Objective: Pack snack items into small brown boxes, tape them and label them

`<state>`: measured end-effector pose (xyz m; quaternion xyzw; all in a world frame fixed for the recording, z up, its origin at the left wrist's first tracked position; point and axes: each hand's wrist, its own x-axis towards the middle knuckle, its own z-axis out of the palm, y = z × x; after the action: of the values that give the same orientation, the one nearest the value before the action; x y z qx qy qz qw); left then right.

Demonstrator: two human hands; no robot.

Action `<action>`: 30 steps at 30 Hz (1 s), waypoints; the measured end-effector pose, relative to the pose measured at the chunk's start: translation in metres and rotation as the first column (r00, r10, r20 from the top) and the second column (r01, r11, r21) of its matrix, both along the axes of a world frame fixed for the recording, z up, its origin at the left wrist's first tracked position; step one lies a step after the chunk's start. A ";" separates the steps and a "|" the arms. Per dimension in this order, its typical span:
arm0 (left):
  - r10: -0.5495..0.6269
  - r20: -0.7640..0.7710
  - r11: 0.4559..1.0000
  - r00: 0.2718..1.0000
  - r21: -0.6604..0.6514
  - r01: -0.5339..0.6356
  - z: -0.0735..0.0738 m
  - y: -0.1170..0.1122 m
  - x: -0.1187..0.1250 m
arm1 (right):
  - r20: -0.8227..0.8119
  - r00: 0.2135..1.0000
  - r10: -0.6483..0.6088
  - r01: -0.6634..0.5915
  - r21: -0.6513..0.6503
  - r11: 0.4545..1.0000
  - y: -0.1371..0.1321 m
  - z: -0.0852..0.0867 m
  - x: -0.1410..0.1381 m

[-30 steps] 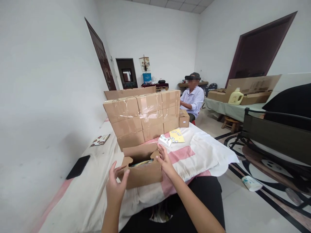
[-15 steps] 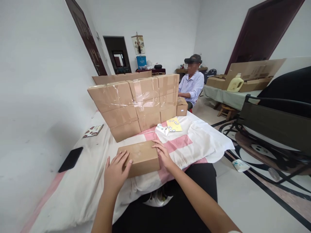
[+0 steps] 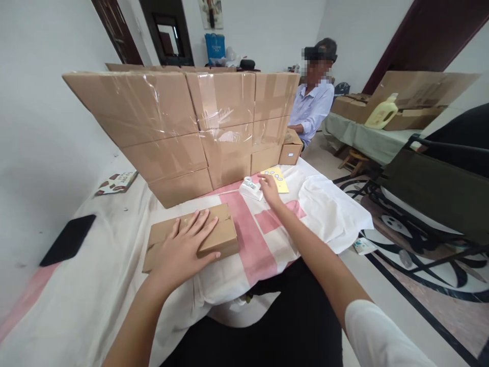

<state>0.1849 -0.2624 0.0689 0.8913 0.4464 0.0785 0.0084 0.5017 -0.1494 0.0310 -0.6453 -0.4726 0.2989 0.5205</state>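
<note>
My left hand (image 3: 182, 248) lies flat and open on top of a closed brown cardboard box (image 3: 219, 236) in front of me on the cloth-covered table (image 3: 95, 285). My right hand (image 3: 269, 189) is stretched forward, fingers apart, right beside a small white tape dispenser (image 3: 250, 187) and over the edge of a yellow sticker sheet (image 3: 278, 178). It holds nothing. Behind these rises a wall of stacked, taped cardboard boxes (image 3: 179, 127).
A black phone (image 3: 68, 246) and a printed card (image 3: 117, 182) lie at the left of the table. A small box (image 3: 291, 150) stands behind the stack. Another person in a light shirt (image 3: 313, 104) sits beyond. A second table with cartons and a yellow bottle (image 3: 383, 112) is at right.
The box's flaps were folded shut under both hands. My right hand then left the box and reached forward to the tape dispenser; my left stayed pressing the lid. My head moved closer.
</note>
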 end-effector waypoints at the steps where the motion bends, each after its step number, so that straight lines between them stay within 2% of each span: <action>1: 0.003 0.009 1.000 1.000 0.030 -0.003 -0.002 -0.001 -0.001 | 0.006 1.000 0.003 -0.003 -0.064 0.998 0.014 0.001 0.016; 3: 0.013 0.017 0.997 1.000 0.080 -0.015 -0.005 -0.004 -0.001 | 0.001 0.999 0.054 -0.053 -0.186 0.981 0.034 -0.002 0.039; 6: 0.009 0.007 0.990 1.000 0.141 -0.010 -0.005 -0.006 0.000 | 0.005 0.994 0.112 -0.105 -0.321 0.941 0.044 -0.010 0.051; 12: -0.031 -0.008 0.963 0.999 0.269 0.032 -0.008 -0.002 -0.003 | 0.099 0.980 0.174 -0.118 -0.418 0.901 0.052 -0.010 0.048; 19: -0.062 0.022 0.956 0.998 0.290 0.053 -0.008 0.000 -0.003 | 0.242 0.946 0.218 -0.049 -0.556 0.830 0.079 -0.006 0.043; 27: -0.069 0.108 0.962 0.992 0.270 0.037 -0.010 0.000 -0.002 | 0.198 0.951 0.237 -0.018 -0.732 0.681 0.093 0.013 0.037; 29: -0.084 0.119 0.959 0.989 0.281 0.047 -0.009 -0.001 -0.001 | 0.159 0.968 0.192 -0.012 -0.738 0.674 0.092 0.015 0.036; 30: -0.087 0.124 0.958 0.988 0.283 0.048 -0.008 -0.002 0.000 | 0.148 0.976 0.159 -0.002 -0.725 0.689 0.092 0.015 0.037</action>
<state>0.1844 -0.2643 0.0611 0.8910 0.3986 0.2005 -0.0845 0.5387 -0.0575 0.0461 -0.8024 -0.3953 0.4167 0.1622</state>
